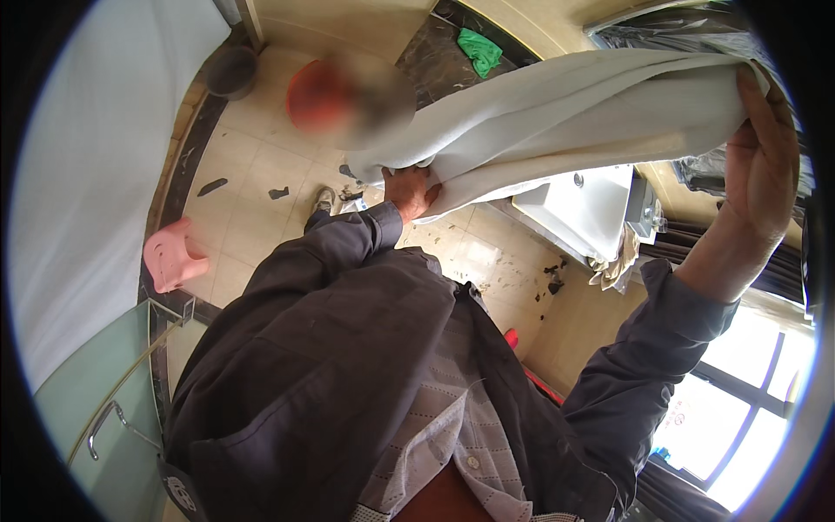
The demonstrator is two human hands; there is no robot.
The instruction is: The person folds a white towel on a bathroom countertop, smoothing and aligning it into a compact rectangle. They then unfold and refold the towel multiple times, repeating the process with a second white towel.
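A long white cloth (561,111) stretches in folds across the upper right of the view. My left hand (411,192) grips its lower left end, knuckles up and thumb toward the right. Raised at the far right, my right hand (763,143) holds the other end by its edge, with some fingertips hidden behind the fabric. Between the two hands the cloth hangs off the floor and covers part of a dark marble surface (424,59). Below it shows a white washbasin (574,209).
Dark scraps (212,186) litter the tiled floor (254,215). At left are a pink plastic stool (173,256), a dark bucket (231,72), a hanging white sheet (98,163) and a glass door (98,417). A partly blurred red container (313,98) stands ahead. A green cloth (480,51) lies on the marble.
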